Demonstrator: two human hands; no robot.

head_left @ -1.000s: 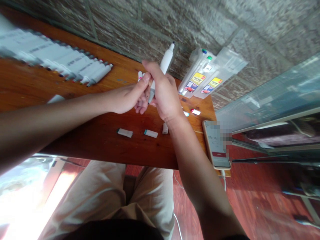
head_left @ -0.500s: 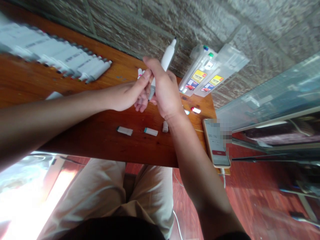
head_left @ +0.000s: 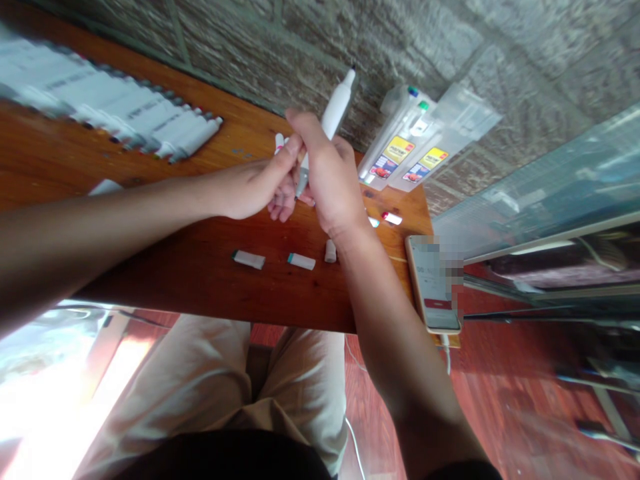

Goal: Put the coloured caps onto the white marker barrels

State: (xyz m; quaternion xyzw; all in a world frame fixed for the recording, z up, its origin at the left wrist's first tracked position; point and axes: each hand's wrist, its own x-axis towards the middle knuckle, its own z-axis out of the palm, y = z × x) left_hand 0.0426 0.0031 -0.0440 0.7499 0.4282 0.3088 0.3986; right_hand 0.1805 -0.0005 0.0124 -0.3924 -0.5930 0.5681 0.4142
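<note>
My right hand (head_left: pixel 334 175) is closed around a white double-ended marker (head_left: pixel 337 108). The marker tilts, its upper end pointing up to the right with a dark tip bare, its grey lower end showing between my hands. My left hand (head_left: pixel 273 187) meets the right one at the marker's lower part, thumb pressed in and fingers curled; its grip is partly hidden. Below the hands lie a dark-green-ended marker cap (head_left: pixel 249 259), a teal-ended cap (head_left: pixel 301 261) and a white cap (head_left: pixel 331 251). A red-ended cap (head_left: pixel 393 218) lies to the right of my right wrist.
A long row of markers (head_left: pixel 150 120) lies at the left on the wooden table (head_left: pixel 200 280). Clear plastic marker cases (head_left: pixel 420 143) lean on the brick wall (head_left: pixel 240 60). A phone (head_left: pixel 435 287) with a cable lies at the right edge, near a glass panel (head_left: pixel 540 193).
The view has shifted slightly. Both hands stay together at the marker, and its lower grey end shows a little more between them.
</note>
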